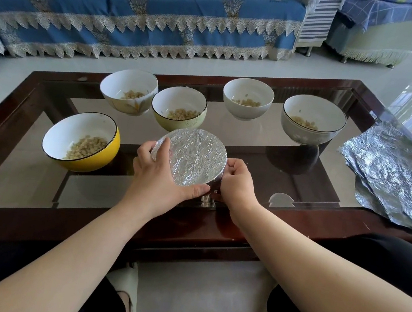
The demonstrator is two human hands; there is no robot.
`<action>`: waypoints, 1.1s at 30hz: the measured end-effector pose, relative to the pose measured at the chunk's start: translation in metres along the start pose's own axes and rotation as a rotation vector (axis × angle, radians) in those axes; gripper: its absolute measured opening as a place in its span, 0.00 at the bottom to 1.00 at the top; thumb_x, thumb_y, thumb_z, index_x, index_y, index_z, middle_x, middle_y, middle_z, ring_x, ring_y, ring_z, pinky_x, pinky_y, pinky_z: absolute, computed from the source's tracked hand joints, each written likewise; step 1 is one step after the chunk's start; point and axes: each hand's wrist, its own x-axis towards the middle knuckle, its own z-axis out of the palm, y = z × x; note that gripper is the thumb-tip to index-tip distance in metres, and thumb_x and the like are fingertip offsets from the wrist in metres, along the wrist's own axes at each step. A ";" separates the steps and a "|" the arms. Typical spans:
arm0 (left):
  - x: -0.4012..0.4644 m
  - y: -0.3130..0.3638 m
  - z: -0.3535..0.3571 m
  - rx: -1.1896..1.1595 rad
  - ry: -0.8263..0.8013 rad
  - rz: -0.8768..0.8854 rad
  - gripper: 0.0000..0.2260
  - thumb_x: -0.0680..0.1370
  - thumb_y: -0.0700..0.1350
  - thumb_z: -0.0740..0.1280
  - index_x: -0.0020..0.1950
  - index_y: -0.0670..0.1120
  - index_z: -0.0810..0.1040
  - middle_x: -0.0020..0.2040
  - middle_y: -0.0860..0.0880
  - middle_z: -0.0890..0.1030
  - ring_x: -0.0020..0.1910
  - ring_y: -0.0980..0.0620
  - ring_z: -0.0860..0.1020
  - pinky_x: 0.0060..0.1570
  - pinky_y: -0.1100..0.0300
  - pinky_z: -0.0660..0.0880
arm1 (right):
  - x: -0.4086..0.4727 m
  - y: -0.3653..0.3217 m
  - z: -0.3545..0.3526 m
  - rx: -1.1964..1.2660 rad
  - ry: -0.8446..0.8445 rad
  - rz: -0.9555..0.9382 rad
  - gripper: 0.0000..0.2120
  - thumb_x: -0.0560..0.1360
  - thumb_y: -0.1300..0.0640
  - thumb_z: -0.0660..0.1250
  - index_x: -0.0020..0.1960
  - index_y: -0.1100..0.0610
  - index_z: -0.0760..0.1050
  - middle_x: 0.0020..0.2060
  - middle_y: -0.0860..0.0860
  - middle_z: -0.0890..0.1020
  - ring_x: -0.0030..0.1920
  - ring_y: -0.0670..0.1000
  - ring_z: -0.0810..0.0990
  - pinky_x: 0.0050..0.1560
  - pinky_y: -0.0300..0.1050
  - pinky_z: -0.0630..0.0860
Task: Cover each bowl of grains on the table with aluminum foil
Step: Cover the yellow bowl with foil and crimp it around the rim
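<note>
A foil-covered bowl stands near the front of the glass table, its foil stretched flat over the rim. My left hand cups its left and near side, thumb along the front edge. My right hand grips its right side, fingers curled against the foil wrap. Several uncovered bowls hold grains: a yellow bowl at left, a white floral bowl, a pale green bowl, a white bowl and a grey-patterned bowl in the back row. Loose foil sheets lie stacked at the right.
The table has a dark wooden frame. A sofa with a blue cover runs along the back, and an armchair stands at the back right. My knees are under the table's near edge.
</note>
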 end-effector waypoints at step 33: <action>0.009 -0.044 -0.025 -1.317 -0.395 -0.517 0.19 0.69 0.48 0.71 0.58 0.43 0.79 0.44 0.43 0.84 0.42 0.48 0.83 0.46 0.56 0.82 | 0.014 -0.017 -0.036 0.291 -0.462 0.357 0.29 0.71 0.47 0.71 0.64 0.65 0.72 0.55 0.61 0.83 0.51 0.57 0.84 0.49 0.48 0.83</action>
